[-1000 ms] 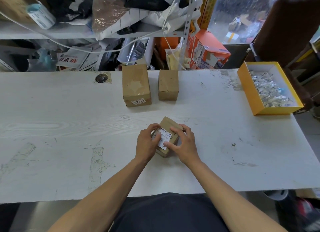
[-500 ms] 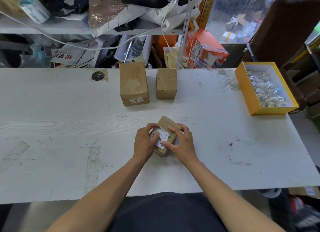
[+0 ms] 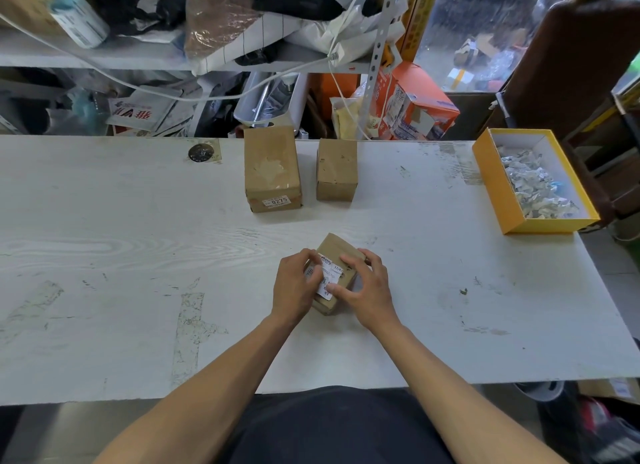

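Left hand: fingers curled round the left side of the small box, thumb on its white label. Right hand: clasps the right side, fingertips on the label. Box flat on surface, between both hands, long axis pointing away, tilted slightly right. Neither hand nearer.

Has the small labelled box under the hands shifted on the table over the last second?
No. The small box keeps the same offset and angle to the 0275 box behind it; only the camera drifted.

Brown box, white label, yellow tray
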`<state>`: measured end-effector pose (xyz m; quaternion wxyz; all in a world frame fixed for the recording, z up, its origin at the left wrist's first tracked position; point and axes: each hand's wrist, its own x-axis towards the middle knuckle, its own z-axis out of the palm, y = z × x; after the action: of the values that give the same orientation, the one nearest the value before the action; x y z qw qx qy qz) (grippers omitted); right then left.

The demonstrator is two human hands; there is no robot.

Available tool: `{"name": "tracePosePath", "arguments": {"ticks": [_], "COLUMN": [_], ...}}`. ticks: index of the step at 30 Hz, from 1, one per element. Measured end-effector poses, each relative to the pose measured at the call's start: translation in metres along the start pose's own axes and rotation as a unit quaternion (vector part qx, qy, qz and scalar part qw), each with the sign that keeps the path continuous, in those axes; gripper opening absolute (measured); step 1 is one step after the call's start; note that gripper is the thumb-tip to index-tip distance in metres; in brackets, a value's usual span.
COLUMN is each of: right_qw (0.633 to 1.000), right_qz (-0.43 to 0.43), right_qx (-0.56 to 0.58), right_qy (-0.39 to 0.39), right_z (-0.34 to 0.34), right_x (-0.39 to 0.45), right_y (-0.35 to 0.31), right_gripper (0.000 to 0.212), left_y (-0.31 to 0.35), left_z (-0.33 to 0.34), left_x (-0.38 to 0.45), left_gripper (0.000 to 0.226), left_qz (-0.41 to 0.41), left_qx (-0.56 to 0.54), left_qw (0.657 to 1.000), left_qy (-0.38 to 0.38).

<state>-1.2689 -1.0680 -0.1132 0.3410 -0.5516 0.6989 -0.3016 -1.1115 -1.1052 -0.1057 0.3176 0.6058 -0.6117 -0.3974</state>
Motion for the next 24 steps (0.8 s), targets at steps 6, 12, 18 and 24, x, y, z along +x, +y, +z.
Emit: {"name": "tracePosePath", "arguments": {"ticks": [6, 12, 18, 24], "right_qw": [1.0, 1.0, 1.0, 1.0], "right_qz": [-0.001, -0.003, 0.0, -0.001], "right_qx": [0.001, 0.002, 0.009, 0.012], "right_qy": [0.0, 0.001, -0.002, -0.003], "right_z": [-0.0005, -0.0003, -0.0001, -0.0008], "right_x": [-0.0003, 0.0005, 0.0007, 0.0004], "right_y": [-0.0005, 0.0007, 0.0016, 0.0013], "right_gripper": [0.059, 0.059, 0.06, 0.059], "left_y": [-0.0059, -0.0077, -0.0036, -0.0043], "left_z": [-0.0008, 0.0062, 0.0046, 0.0019], "left_x": [-0.0001, -0.0044, -0.0046, -0.004], "left_gripper": [0.025, 0.02, 0.032, 0.026], "left_qz": [-0.04, -0.051, -0.041, -0.028], "left_qx": [-0.043, -0.055, -0.074, -0.029], "left_qw": [0.998, 0.997, 0.996, 0.999], "left_qy": [0.004, 0.029, 0.019, 0.022]}}
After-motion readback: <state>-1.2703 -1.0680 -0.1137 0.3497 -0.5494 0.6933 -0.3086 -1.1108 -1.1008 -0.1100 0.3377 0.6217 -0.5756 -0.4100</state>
